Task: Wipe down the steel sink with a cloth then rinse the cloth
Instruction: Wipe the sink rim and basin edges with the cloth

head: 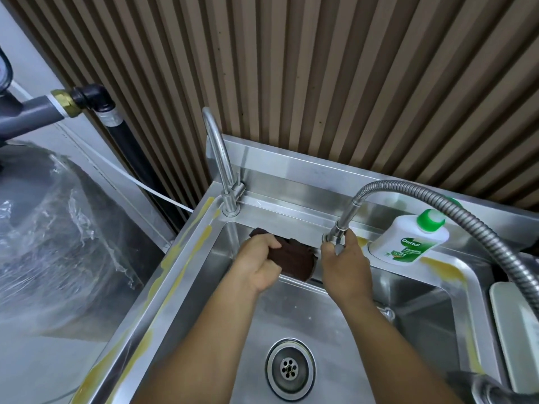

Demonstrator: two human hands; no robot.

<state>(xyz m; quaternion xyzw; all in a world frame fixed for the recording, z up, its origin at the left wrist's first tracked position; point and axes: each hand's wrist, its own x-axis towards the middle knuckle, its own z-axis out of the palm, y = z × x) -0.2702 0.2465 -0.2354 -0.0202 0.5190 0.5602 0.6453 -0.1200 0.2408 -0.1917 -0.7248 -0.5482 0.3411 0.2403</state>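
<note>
A wall of vertical brown and tan slats (320, 83) filled the background. A white Dettol bottle (408, 237) with a green cap stood upright on the back ledge of the sink (186, 275), at the right. A slim gooseneck tap (218, 153) rose from the ledge's left corner. Left of it, a black pipe (122, 135) ran down along the slats from an elbow joined by a brass fitting (67, 103) to a grey pipe (29, 112). A thin white tube (140, 182) slanted across the pale wall below. A grey tank (58, 228) wrapped in clear plastic film sat at the far left. A pale rounded tray (513, 316) lay at the right edge.
</note>
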